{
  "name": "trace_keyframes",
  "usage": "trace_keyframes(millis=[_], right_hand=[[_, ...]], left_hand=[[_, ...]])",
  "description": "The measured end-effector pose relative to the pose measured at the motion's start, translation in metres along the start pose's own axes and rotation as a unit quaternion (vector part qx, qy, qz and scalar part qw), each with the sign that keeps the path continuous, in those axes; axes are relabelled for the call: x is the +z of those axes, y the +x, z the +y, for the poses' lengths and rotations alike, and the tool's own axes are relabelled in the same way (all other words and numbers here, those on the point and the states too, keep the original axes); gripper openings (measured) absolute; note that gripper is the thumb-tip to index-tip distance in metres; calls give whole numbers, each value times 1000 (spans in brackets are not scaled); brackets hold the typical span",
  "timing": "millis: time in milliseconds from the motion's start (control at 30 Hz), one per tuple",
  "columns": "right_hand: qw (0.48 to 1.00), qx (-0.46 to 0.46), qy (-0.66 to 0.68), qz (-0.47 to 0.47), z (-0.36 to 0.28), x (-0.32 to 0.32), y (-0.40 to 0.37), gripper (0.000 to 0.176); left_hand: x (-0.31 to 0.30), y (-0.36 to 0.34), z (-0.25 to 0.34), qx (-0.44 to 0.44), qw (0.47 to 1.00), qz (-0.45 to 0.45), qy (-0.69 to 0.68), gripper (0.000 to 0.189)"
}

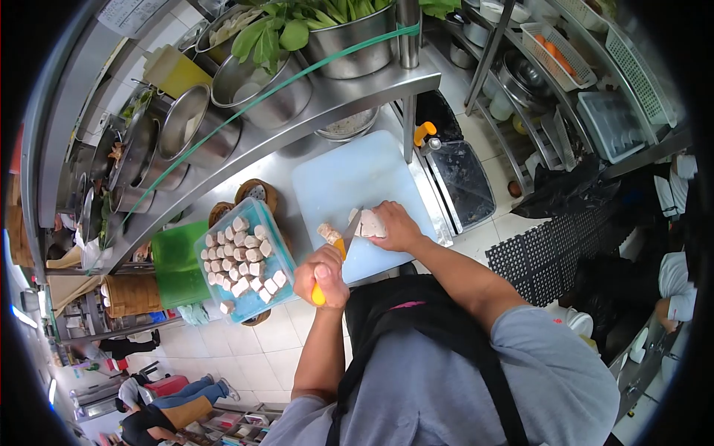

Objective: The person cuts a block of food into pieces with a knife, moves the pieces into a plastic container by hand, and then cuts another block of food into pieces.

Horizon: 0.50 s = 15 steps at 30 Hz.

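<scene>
My left hand (320,279) is wrapped round the yellow handle of a knife (352,232), whose blade points up and to the right over a pale blue cutting board (327,178). On the board, my right hand (396,227) holds a pale block of food (371,224), its fingers curled over the far end. The blade lies against the near end of that block. A cut piece (328,232) rests left of the blade. Further left, a clear plastic container (279,245) holds several cut pale chunks (236,253) with brownish edges.
Above the board runs a steel shelf (327,104) with metal pots (268,97) and leafy greens (262,41). A green board (180,260) lies left of the container. A black bin (461,182) stands right of the counter. Other people (156,424) are at the lower left and right edge.
</scene>
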State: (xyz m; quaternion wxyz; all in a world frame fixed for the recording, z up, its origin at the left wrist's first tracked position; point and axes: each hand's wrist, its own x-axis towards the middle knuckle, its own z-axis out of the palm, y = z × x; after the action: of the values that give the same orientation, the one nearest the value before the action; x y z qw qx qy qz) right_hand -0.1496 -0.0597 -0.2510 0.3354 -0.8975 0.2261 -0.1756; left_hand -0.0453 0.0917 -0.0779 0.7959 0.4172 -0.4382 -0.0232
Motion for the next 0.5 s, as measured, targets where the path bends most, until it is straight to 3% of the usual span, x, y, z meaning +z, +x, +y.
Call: trace_keyframes(millis=[200,500], right_hand=[[1000,-5,-14,-2,3,3,-1,69],[1000,-1,6,-4,4,2,0,70]], left_hand=[[23,16,18,-5,999,-13,38,33],[23,0,0,-1,998,11,69,35]])
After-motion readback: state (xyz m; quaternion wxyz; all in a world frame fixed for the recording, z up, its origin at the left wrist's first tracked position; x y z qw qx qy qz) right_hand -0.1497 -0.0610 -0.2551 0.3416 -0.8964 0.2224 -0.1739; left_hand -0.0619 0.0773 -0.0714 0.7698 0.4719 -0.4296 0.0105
